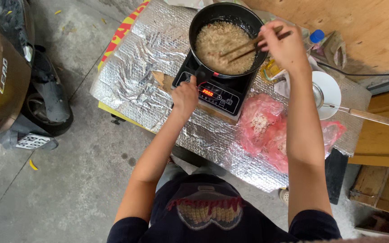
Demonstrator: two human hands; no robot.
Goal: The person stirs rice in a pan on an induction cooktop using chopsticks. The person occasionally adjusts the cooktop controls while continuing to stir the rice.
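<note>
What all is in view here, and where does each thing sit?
pan: one, black, full of pale grainy food, on the cooker
cooker: one, black, red display, on the table
table: one, silver foil cover, centre
chopsticks: one pair, wooden, tips in the food
bags: pink plastic, right of the cooker
plate: one, white, far right
strainer: one, wooden handle, across the plate
bottle: one, blue cap, behind the plate
scooter: one, brown, left on the floor
left hand: grip on the pan handle
right hand: holding the chopsticks
</note>
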